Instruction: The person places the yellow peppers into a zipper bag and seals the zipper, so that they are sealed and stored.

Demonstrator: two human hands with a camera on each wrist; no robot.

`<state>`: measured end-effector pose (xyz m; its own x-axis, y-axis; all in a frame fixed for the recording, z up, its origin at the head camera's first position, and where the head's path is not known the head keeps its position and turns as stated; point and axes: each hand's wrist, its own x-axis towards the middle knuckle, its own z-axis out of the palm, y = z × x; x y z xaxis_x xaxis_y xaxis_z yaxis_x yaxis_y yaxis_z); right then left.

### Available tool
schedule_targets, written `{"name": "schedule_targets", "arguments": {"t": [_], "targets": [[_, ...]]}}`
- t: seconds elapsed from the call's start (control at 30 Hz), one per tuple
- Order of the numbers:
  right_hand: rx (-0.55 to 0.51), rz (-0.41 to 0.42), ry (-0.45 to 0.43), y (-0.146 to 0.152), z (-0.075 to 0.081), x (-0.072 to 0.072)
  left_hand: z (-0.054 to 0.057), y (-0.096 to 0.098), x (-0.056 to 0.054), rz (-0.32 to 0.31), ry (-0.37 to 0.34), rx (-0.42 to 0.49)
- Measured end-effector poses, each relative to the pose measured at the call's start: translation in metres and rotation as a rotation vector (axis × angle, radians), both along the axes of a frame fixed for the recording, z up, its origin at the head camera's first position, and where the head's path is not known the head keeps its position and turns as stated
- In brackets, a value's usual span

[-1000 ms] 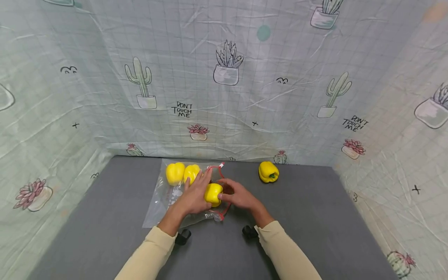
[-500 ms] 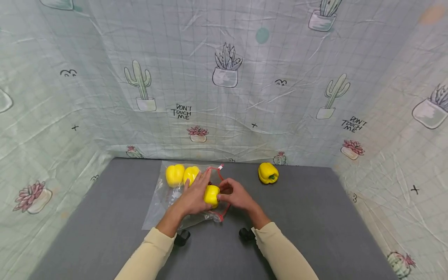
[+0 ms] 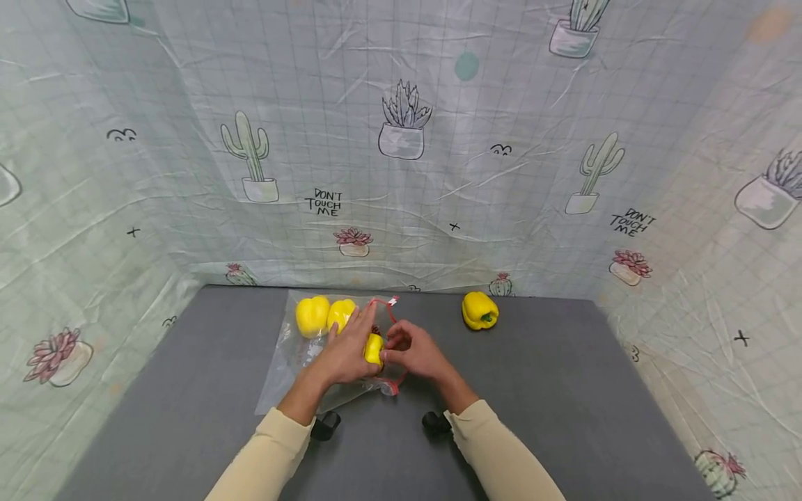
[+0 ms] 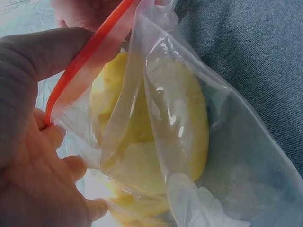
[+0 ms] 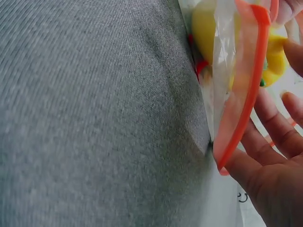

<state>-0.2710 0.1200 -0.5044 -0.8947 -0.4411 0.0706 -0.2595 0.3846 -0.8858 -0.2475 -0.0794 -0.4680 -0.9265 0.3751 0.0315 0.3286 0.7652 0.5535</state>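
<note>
My left hand [image 3: 343, 356] holds the mouth of a clear zip-top bag [image 3: 276, 383]. In the left wrist view its thumb lies over the bag's red edge [image 4: 85, 54], with fingers below. A yellow bell pepper [image 3: 373, 350] sits at the mouth, partly hidden by that hand. My right hand [image 3: 418, 351] touches the pepper's outer end with thumb and fingertips; its other fingers are spread beside the red edge in the right wrist view. Two more yellow bell peppers, one at the left [image 3: 312, 316] and one beside it [image 3: 340, 313], lie inside the bag.
Another yellow bell pepper [image 3: 480, 310] rests on the grey table [image 3: 539, 390], right of the bag near the back edge. A cactus-print cloth [image 3: 464, 174] hangs behind the table and along both sides.
The pepper at the mouth has moved left, deeper into the bag, and less of it shows. My right hand has followed it leftward. The left hand has stayed nearly still.
</note>
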Motion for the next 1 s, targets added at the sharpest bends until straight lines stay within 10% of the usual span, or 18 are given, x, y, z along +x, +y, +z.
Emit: {"name": "schedule_targets", "arguments": {"t": [1.0], "targets": [[-0.015, 0.116, -0.063, -0.013, -0.012, -0.010, 0.000, -0.006, 0.001, -0.015, -0.041, 0.045]]}}
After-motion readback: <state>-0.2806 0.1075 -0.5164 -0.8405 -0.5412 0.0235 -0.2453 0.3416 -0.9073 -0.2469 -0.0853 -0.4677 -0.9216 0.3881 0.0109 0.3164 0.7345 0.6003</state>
